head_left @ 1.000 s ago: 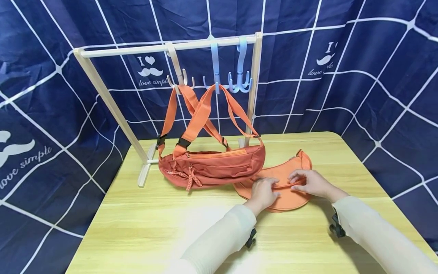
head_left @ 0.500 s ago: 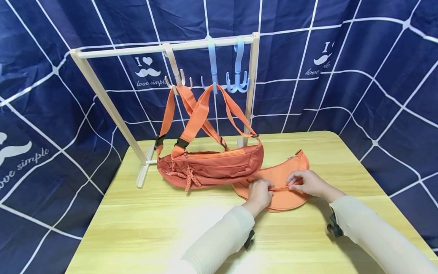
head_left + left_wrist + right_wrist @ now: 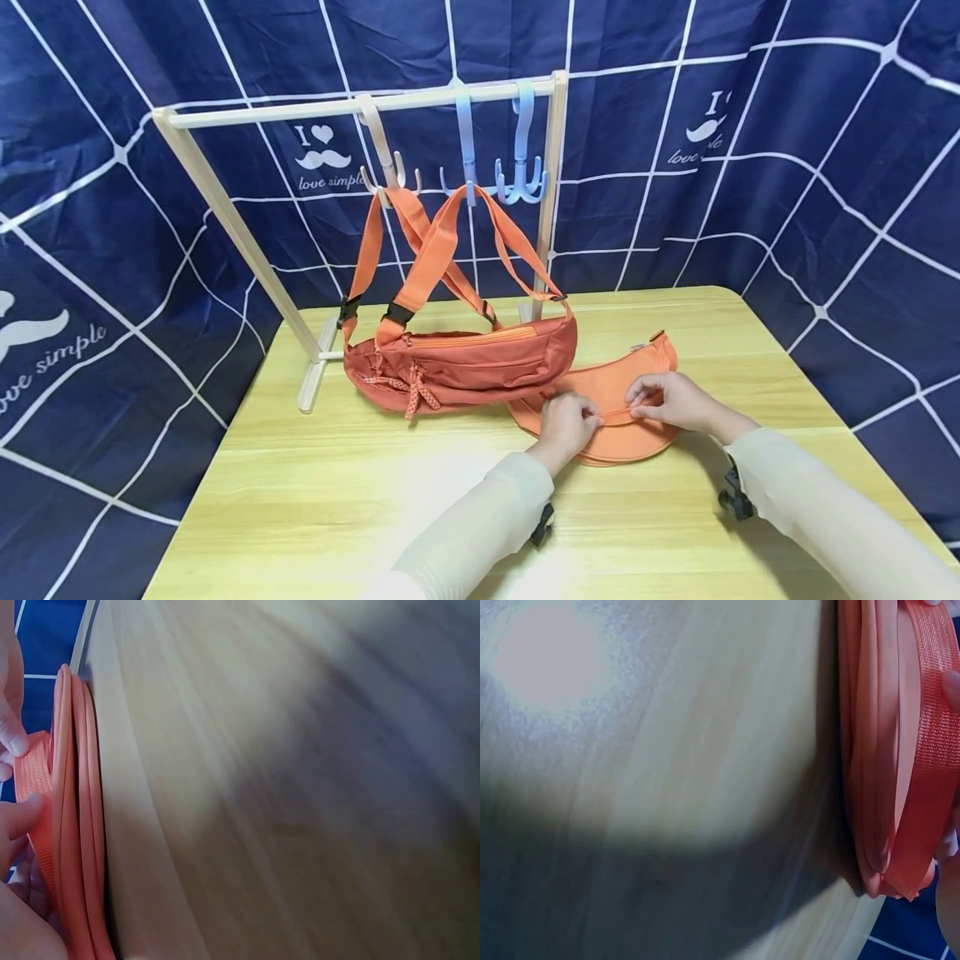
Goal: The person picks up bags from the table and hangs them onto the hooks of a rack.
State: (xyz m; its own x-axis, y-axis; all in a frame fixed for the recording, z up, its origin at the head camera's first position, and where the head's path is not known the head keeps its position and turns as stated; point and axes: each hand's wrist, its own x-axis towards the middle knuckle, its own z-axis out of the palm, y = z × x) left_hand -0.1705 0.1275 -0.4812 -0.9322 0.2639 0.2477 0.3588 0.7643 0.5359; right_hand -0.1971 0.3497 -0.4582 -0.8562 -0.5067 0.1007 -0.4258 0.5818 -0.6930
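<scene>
A flat, rounded orange bag [image 3: 622, 446] lies on the table, its layers seen edge-on in both wrist views. My left hand [image 3: 566, 427] pinches the bag's orange webbing strap [image 3: 934, 750] near its middle. A little to the right, my right hand [image 3: 678, 404] pinches the same strap between thumb and fingers. Between the two hands a short stretch of strap runs across the bag. Just left of it hangs a red waist bag [image 3: 480, 362], which covers the orange bag's left end. Both wrist views show only parts of the fingers.
A wooden rack [image 3: 262, 115] stands behind. The red bag's orange straps [image 3: 431, 258] loop over a beige hook [image 3: 386, 150] and a blue hook [image 3: 466, 133]. Another blue hook [image 3: 522, 150] hangs at the bar's right end. A blue curtain [image 3: 637, 108] encloses the wooden table [image 3: 315, 500].
Both hands stay at the strap with small finger shifts; the left hand has moved slightly left and down. The strap between them now lies straighter. The red bag has not moved.
</scene>
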